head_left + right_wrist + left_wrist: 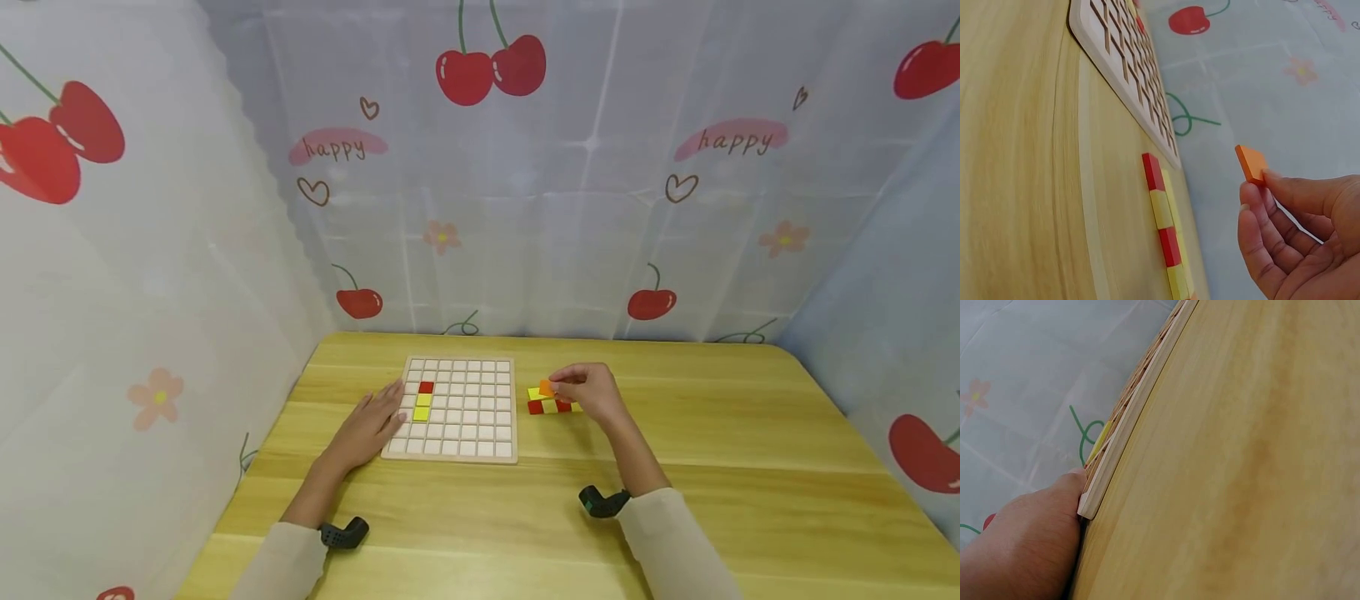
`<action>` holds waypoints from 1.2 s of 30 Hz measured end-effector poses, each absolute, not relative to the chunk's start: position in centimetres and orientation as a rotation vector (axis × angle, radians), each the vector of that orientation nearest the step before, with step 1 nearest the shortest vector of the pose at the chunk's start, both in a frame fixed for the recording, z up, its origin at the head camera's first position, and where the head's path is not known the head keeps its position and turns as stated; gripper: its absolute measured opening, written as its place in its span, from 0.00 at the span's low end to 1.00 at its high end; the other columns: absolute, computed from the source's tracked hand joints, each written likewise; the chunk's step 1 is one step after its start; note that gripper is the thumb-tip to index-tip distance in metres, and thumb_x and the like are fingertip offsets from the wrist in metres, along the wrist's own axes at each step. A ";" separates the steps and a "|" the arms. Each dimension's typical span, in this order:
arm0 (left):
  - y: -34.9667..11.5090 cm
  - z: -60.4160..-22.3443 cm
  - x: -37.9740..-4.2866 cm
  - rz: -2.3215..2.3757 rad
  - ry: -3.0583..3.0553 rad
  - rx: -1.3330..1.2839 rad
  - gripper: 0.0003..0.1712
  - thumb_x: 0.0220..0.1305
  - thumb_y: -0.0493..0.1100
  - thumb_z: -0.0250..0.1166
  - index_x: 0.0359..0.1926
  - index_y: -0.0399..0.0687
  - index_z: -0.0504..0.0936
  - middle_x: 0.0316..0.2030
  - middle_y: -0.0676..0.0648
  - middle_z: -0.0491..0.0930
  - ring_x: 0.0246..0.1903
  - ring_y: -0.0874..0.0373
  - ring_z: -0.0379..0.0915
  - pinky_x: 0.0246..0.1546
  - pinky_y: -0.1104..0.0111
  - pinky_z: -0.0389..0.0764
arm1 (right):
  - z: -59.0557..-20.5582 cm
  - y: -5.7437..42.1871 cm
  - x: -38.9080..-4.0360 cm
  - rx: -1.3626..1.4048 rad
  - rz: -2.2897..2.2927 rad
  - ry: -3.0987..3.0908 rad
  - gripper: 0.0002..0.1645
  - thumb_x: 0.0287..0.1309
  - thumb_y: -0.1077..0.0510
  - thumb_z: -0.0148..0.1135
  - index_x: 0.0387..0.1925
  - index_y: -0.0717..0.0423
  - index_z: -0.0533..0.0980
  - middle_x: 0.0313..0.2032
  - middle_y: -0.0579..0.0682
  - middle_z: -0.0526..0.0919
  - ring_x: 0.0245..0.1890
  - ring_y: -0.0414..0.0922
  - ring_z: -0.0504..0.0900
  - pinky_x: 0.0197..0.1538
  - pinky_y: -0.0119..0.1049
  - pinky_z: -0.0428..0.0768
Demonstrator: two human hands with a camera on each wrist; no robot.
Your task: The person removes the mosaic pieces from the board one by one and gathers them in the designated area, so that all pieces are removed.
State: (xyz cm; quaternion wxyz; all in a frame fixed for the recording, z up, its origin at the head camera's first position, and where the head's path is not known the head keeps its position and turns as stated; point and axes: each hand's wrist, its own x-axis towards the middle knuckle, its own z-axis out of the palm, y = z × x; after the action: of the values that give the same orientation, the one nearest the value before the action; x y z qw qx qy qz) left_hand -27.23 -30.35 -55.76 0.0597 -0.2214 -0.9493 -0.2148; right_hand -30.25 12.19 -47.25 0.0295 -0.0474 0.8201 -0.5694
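Between thumb and fingers my right hand (pixel 594 392) pinches an orange square tile (pixel 1251 164), raised over a group of tiles. That group, with red tiles (pixel 1154 172) and yellow tiles (pixel 1161 209) in a row, lies on the table right of a wooden grid board (pixel 470 458). Three tiles sit in the board's left part: a red tile (pixel 426 387) with two yellow tiles (pixel 422 413) below it in one column. My left hand (pixel 369 429) rests at the board's left edge with its fingers extended along it; the left wrist view shows its thumb side against the board's corner.
The board and tiles lie on a wood-grain table (pixel 480 525). A pale curtain (pixel 555 208) printed with cherries hangs behind the table's far edge and along both sides. Dark wrist devices (pixel 345 533) are worn on both forearms.
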 end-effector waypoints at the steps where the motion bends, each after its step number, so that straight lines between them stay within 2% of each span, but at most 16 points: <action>1: -30.4 -55.8 -27.1 -0.651 -2.878 -0.668 0.36 0.81 0.55 0.48 0.79 0.39 0.54 0.78 0.42 0.52 0.77 0.45 0.47 0.75 0.42 0.46 | -47.3 12.4 -30.3 -0.134 -1.751 2.534 0.09 0.64 0.65 0.67 0.43 0.67 0.85 0.39 0.60 0.88 0.38 0.56 0.88 0.46 0.50 0.86; 12: -30.2 -55.9 -27.2 -0.649 -2.867 -0.665 0.36 0.81 0.55 0.48 0.79 0.39 0.54 0.78 0.42 0.52 0.77 0.45 0.48 0.74 0.42 0.46 | -47.7 14.7 -30.9 -0.045 -1.758 2.532 0.12 0.64 0.63 0.68 0.46 0.68 0.84 0.41 0.61 0.88 0.41 0.59 0.88 0.48 0.50 0.86; 18: -30.1 -55.6 -27.3 -0.649 -2.877 -0.663 0.36 0.81 0.55 0.47 0.79 0.40 0.54 0.79 0.43 0.52 0.78 0.46 0.47 0.75 0.43 0.47 | -47.8 16.0 -31.2 -0.010 -1.787 2.520 0.13 0.65 0.65 0.67 0.47 0.71 0.83 0.42 0.62 0.87 0.39 0.54 0.89 0.49 0.51 0.85; 22: -30.1 -55.6 -27.3 -0.647 -2.876 -0.659 0.36 0.81 0.55 0.48 0.79 0.40 0.55 0.78 0.42 0.52 0.77 0.45 0.48 0.75 0.43 0.47 | -48.1 16.6 -31.4 0.009 -1.793 2.513 0.14 0.65 0.65 0.67 0.47 0.72 0.83 0.41 0.62 0.87 0.39 0.54 0.88 0.48 0.50 0.86; 30: -30.3 -55.6 -27.2 -0.650 -2.878 -0.655 0.36 0.81 0.55 0.48 0.79 0.40 0.54 0.78 0.42 0.52 0.77 0.45 0.47 0.75 0.42 0.47 | -48.8 17.7 -31.7 0.081 -1.815 2.477 0.15 0.65 0.65 0.67 0.48 0.73 0.82 0.42 0.61 0.87 0.36 0.45 0.88 0.42 0.39 0.87; 36: -30.3 -55.8 -27.2 -0.662 -2.859 -0.660 0.36 0.81 0.54 0.50 0.78 0.38 0.56 0.78 0.41 0.54 0.77 0.44 0.49 0.74 0.41 0.48 | -49.2 18.4 -31.7 0.108 -1.805 2.451 0.15 0.65 0.67 0.66 0.49 0.75 0.81 0.44 0.63 0.86 0.34 0.42 0.87 0.43 0.39 0.87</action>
State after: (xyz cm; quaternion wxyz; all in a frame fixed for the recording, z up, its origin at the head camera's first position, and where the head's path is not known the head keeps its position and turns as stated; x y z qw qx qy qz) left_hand -27.15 -30.31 -55.75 0.0666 -0.2189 -0.9484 -0.2194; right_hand -31.69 18.40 -49.22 0.0476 0.0354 0.8037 -0.5920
